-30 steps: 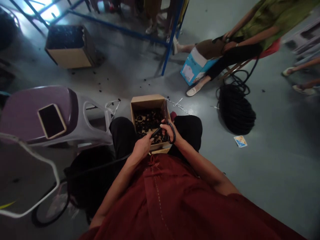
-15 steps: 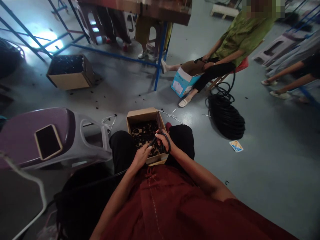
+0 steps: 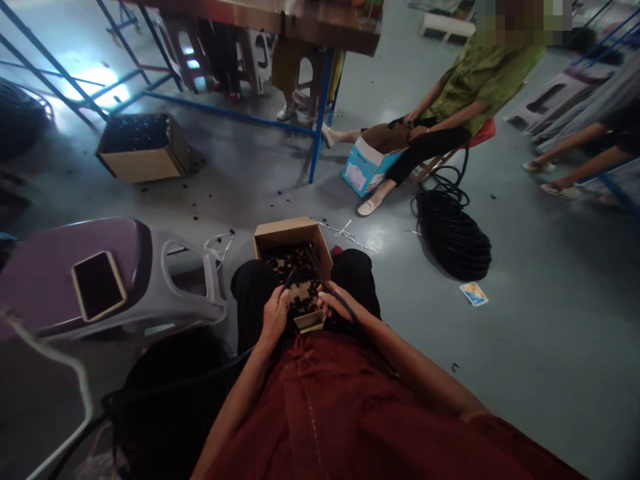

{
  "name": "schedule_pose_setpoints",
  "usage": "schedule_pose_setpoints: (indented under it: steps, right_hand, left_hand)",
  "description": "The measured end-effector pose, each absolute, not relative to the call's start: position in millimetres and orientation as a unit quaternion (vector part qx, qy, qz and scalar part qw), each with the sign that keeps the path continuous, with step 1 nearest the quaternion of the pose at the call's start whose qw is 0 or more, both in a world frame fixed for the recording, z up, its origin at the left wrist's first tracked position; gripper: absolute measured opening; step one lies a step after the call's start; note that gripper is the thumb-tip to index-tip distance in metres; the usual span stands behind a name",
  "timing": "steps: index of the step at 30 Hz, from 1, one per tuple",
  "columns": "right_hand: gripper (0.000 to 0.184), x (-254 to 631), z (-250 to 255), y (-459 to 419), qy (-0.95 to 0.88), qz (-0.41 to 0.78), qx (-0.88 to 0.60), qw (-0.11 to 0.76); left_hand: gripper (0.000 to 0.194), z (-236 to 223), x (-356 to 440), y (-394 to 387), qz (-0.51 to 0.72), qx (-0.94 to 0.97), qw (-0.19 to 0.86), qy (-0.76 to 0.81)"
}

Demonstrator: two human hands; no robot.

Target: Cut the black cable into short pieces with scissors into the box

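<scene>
My left hand (image 3: 276,312) is closed around a black cord (image 3: 291,273), whose end sticks up past the thumb. A length of black cord also runs from beside my lap toward a dark heap (image 3: 170,380) at lower left. My right hand (image 3: 331,300) grips black scissors (image 3: 316,260); the blades point away from me and a handle loop lies over the wrist. Whether the blades are apart is hard to tell. Both hands are above an open cardboard box (image 3: 287,231) between my knees. Small black pieces (image 3: 280,259) are scattered inside it.
A phone (image 3: 99,285) lies on a purple stool (image 3: 47,250) to my left. Ahead, a co-worker (image 3: 465,100) sits by a blue-white box (image 3: 367,168). A coil of black cord (image 3: 453,233) and a card (image 3: 473,294) rest on the floor. Another filled box (image 3: 143,163) stands under the table.
My hands have moved apart: the left one leftward and toward me, the right one slightly toward me. The scissors have turned, with their handle loop now lying back along my right wrist.
</scene>
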State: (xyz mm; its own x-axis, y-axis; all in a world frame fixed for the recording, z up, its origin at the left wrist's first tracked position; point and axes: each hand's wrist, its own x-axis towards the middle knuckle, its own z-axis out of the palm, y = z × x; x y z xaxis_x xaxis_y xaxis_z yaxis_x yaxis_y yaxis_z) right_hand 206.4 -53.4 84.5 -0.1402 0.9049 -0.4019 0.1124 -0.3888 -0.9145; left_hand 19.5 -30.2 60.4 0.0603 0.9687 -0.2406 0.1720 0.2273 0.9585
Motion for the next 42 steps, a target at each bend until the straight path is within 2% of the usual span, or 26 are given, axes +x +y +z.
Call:
schedule_pose_setpoints:
  steps: [3, 7, 15, 29, 35, 42]
  right_hand:
    - [0.035, 216, 84, -76, -0.495, 0.588, -0.598, 0.227]
    - [0.04, 224, 87, -95, -0.564, 0.526, -0.622, 0.138]
    - [0.051, 215, 84, -90, -0.629, 0.48, -0.605, 0.086]
    - [0.046, 219, 81, -87, -0.609, 0.49, -0.613, 0.118]
    - [0.047, 221, 79, -87, -0.607, 0.493, -0.615, 0.105]
    - [0.044, 224, 75, -88, -0.551, 0.55, -0.613, 0.135]
  left_hand:
    - [0.034, 57, 19, -33, 0.373, 0.513, 0.506, 0.585]
    - [0.034, 53, 18, -34, 0.361, 0.529, 0.489, 0.592]
    - [0.035, 48, 18, -35, 0.334, 0.565, 0.485, 0.578]
    - [0.04, 44, 16, -36, 0.29, 0.614, 0.496, 0.541]
    - [0.039, 45, 17, -36, 0.283, 0.616, 0.519, 0.521]
    - [0.037, 47, 19, -36, 0.287, 0.573, 0.542, 0.544]
